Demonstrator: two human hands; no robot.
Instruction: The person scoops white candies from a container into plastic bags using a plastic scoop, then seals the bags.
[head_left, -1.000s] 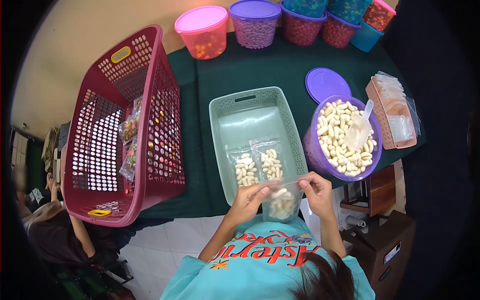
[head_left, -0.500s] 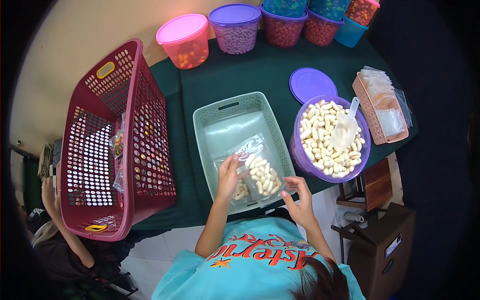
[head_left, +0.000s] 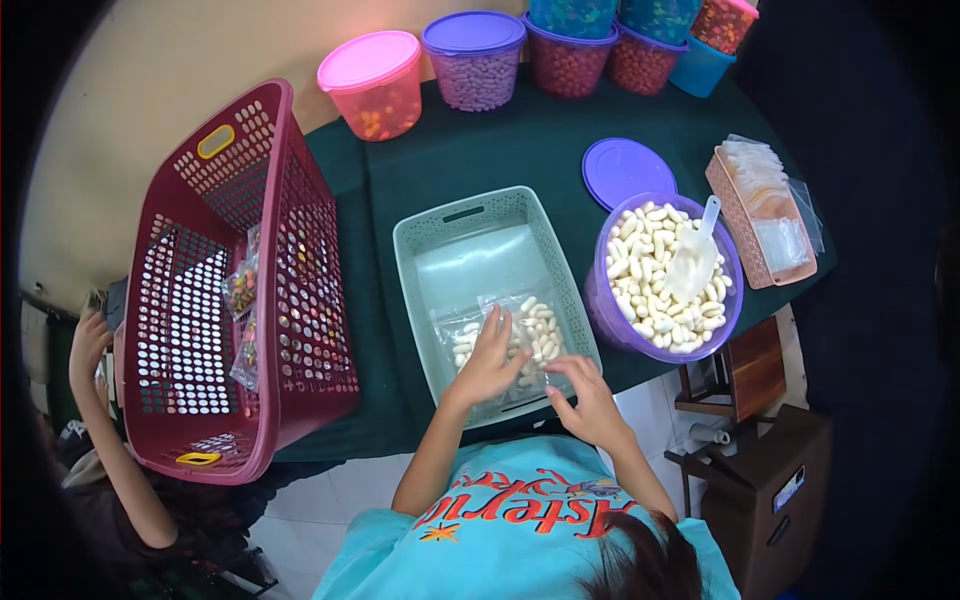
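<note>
Two clear bags of white, capsule-shaped pieces lie side by side in the near half of the green tray (head_left: pixel 415 300). On the right-hand bag (head_left: pixel 543 322) rests my left hand (head_left: pixel 489 358), its fingers spread and flat. My right hand (head_left: pixel 585 395) is at the same bag's lower right edge, by the tray's near right corner, with fingers apart. Part of the left-hand bag (head_left: pixel 463 342) is hidden under my left hand and wrist. Right of the tray stands a purple tub (head_left: pixel 628 330) full of the same white pieces, with a clear scoop (head_left: pixel 694 262) in it.
A tall maroon basket (head_left: pixel 268 290) with bags of colourful pieces stands at the left. Behind the tray are lidded tubs (head_left: pixel 475 65) and a purple lid (head_left: pixel 628 174). A pink basket (head_left: pixel 738 215) of empty bags is at the right. Another person's arm (head_left: pixel 118 450) shows at far left.
The right-hand bag, held up over the tray before, now lies flat in it. My left hand has moved right onto the bag and spread out. The other person's hand has risen.
</note>
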